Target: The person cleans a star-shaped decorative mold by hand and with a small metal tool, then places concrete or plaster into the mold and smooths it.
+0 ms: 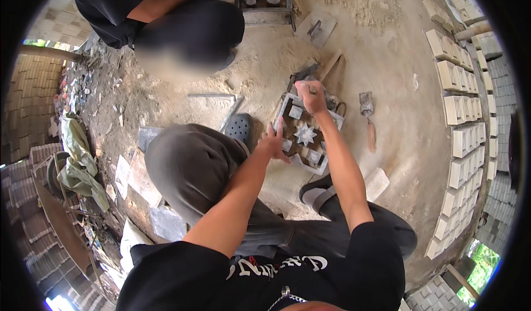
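Between my feet lies a grey metal mold frame (314, 170) with dark material inside. A pale star-shaped block (305, 134) sits at its middle, with several small square blocks around it, one of them a pale block (296, 112) near the far side. My left hand (271, 142) rests with fingers spread at the frame's left edge. Over the frame's far side, my right hand (311, 97) is closed in a fist; whatever is in it is hidden by the fingers.
A small trowel (366, 105) lies right of the frame. Wooden strips (332, 66) and a flat float (316, 30) lie beyond. Another person (193, 26) crouches far left beside a second mold (269, 16). Pale hollow blocks (463, 109) line the right side. A bent metal bar (213, 96) lies left.
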A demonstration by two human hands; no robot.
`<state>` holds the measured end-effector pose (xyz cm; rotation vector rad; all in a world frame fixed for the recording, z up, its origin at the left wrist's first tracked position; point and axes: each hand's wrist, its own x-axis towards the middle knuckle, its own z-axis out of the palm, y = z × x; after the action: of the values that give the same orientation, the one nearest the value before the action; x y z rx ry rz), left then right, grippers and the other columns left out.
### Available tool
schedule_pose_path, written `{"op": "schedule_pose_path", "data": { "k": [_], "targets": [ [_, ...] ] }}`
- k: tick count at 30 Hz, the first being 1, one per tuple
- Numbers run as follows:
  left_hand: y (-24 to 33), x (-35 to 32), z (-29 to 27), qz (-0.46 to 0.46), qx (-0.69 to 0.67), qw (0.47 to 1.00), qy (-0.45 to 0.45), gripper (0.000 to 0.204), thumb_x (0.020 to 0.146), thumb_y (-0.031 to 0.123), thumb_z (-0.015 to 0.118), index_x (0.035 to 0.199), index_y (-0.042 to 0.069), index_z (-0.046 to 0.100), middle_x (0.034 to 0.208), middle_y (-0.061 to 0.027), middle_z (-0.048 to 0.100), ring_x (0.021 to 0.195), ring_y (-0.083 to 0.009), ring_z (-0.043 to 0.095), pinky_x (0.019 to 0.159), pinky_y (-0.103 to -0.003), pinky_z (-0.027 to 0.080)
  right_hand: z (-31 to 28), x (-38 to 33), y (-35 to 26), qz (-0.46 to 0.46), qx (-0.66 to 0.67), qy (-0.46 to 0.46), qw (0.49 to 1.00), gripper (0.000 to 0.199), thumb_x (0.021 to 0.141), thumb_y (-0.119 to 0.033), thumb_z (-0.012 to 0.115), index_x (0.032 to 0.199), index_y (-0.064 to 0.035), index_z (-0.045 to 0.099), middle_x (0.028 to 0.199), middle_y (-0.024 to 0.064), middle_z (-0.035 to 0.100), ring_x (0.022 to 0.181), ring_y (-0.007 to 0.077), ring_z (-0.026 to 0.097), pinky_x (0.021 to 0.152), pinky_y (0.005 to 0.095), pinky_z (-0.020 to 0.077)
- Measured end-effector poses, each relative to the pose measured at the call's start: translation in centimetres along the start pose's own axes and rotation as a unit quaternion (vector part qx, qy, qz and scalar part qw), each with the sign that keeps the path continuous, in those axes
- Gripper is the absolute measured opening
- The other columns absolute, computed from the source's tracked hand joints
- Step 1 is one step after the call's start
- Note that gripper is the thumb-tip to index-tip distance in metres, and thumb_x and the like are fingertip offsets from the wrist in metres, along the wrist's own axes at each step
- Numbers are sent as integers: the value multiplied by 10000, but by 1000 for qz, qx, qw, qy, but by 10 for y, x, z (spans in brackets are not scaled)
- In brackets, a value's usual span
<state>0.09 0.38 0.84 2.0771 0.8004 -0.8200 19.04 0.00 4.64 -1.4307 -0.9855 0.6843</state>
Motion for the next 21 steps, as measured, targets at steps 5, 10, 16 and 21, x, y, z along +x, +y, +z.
{"op": "schedule_pose_path", "data": {
  "k": [5,10,16,21],
  "targets": [
    [1,-4,2,4,-11,1000,-18,1562,465,560,869,1404,163,-315,1469,-373,-39,1297,-581,228,1052,-559,302,6,3,8,45,-6,8,999,385,895,-114,427,523,-37,364,504,-10,378,482,84,354,469,290,257],
    [-1,-3,3,20,-21,1000,12,1566,464,552,874,1402,155,-316,1461,-383,-14,1300,-579,225,1054,-561,298,3,13,-19,13,90,39,995,373,877,-96,469,520,-58,366,506,-31,350,465,68,300,449,285,230],
    [-8,-1,7,48,-45,998,24,1568,459,511,890,1406,151,-307,1461,-381,17,1296,-587,220,1068,-548,286,16,-5,-67,28,221,219,950,403,897,-129,513,541,-95,327,514,-50,354,453,54,293,437,274,212],
    [-15,-23,15,82,-86,990,74,1532,460,562,865,1435,27,-189,1464,-324,153,1320,-479,284,1066,-480,321,57,-28,-56,101,78,339,932,406,914,-284,558,620,-31,437,573,-42,362,554,66,321,492,284,256]
  ]
}}
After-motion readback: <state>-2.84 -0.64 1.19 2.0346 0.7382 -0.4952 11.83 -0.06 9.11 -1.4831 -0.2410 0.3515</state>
